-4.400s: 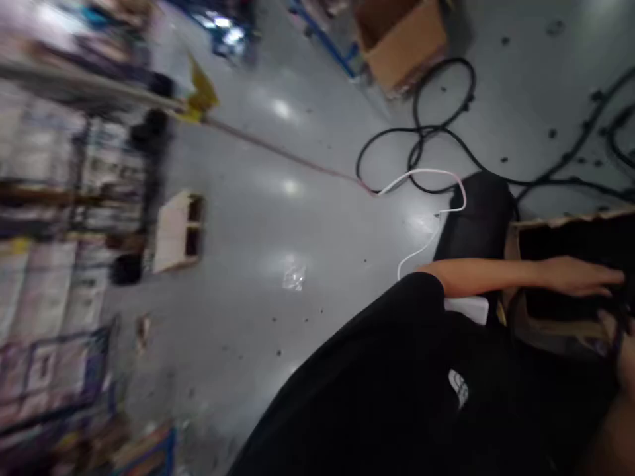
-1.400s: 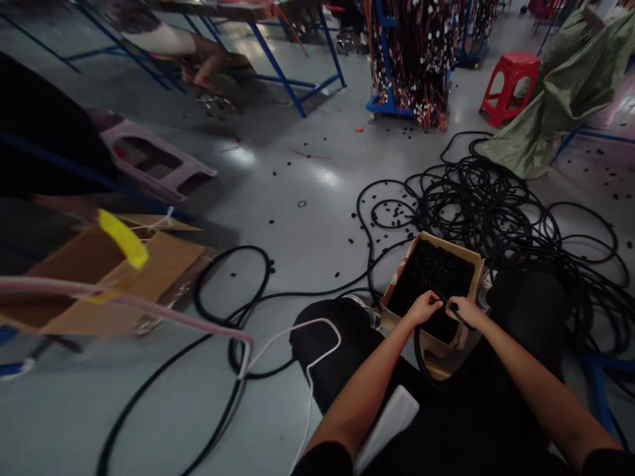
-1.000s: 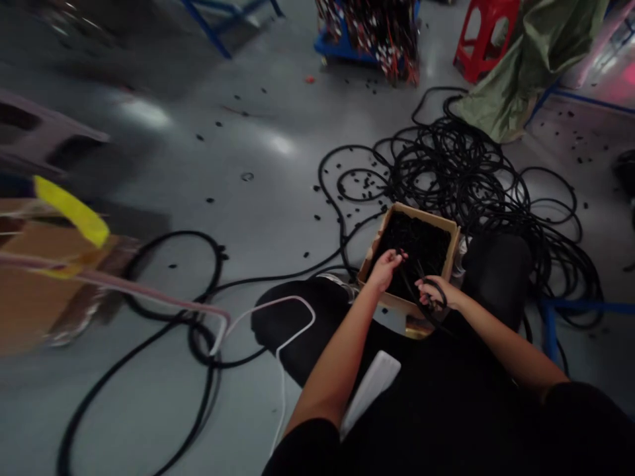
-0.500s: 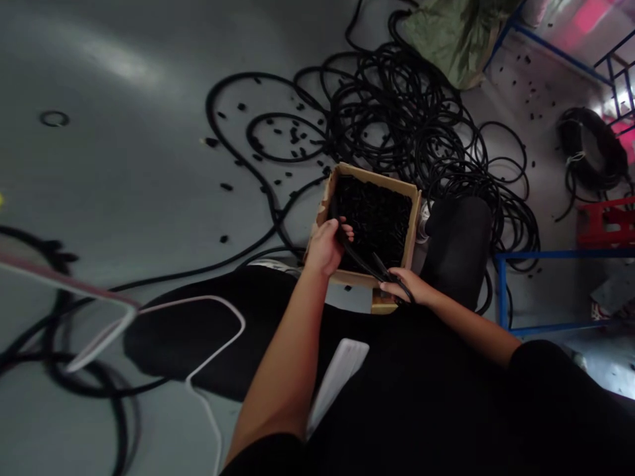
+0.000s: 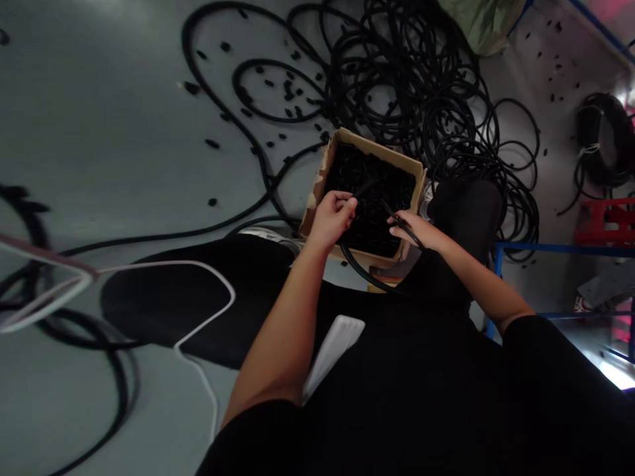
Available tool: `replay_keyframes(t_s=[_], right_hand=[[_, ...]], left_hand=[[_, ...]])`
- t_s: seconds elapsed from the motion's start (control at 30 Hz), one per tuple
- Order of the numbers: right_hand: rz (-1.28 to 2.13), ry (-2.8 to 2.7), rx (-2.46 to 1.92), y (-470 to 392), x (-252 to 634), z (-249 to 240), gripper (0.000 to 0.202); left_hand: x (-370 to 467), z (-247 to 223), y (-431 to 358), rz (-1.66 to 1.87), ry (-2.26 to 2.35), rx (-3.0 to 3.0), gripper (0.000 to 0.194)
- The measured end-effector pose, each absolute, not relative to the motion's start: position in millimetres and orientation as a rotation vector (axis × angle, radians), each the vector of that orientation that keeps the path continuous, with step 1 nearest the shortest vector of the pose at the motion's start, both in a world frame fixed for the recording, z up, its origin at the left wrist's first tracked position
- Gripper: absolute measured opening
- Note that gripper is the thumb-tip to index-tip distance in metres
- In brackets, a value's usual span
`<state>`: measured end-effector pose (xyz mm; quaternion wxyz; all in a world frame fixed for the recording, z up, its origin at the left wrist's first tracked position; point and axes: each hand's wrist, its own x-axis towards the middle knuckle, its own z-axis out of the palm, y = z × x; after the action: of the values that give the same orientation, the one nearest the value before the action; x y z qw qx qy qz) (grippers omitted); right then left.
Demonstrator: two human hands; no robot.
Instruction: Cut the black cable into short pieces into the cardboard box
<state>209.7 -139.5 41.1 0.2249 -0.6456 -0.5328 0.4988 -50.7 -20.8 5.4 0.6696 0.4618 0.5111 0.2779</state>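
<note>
My left hand (image 5: 336,217) is closed on a black hose (image 5: 356,266) over the left part of an open cardboard box (image 5: 380,153). One stretch of the hose sticks out above the fingers, and another curves down towards my lap. My right hand (image 5: 409,228) holds a dark, thin-handled tool (image 5: 407,231), perhaps scissors or cutters, at the box's right side. The tool's tip is hard to make out against the contents. Many short black pieces (image 5: 381,228) fill the box.
Tangled black hose (image 5: 391,73) lies beyond the box, with small black pieces scattered on the floor. A tied coil (image 5: 602,139), a red stool (image 5: 605,221) and a blue frame (image 5: 560,250) stand right. A white cable (image 5: 198,264) crosses my left leg.
The hose in my left hand has turned and now points up and right over the box. My right hand and the tool have moved apart from the hose. The camera view has shifted.
</note>
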Motion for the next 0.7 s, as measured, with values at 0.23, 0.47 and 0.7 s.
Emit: replay_keyframes(t_s=[0.23,0.47,0.7], right_hand=[[1.512,-1.358,-1.94,-102.0,195.0,19.0,0.015],[1.518,-1.341,-1.98,-107.7,184.3,31.4,0.019],[1.675,-1.109,-2.077,-102.4,172.8,27.3,0.015]], left_hand=[[-41.2,-13.0,-33.7,0.49,1.138,1.528,0.029],[-39.8,-27.7,-35.2,0.356,1.263,1.549,0.018],[-41.6,-26.9,-36.3,0.282,1.201,1.53,0.013]])
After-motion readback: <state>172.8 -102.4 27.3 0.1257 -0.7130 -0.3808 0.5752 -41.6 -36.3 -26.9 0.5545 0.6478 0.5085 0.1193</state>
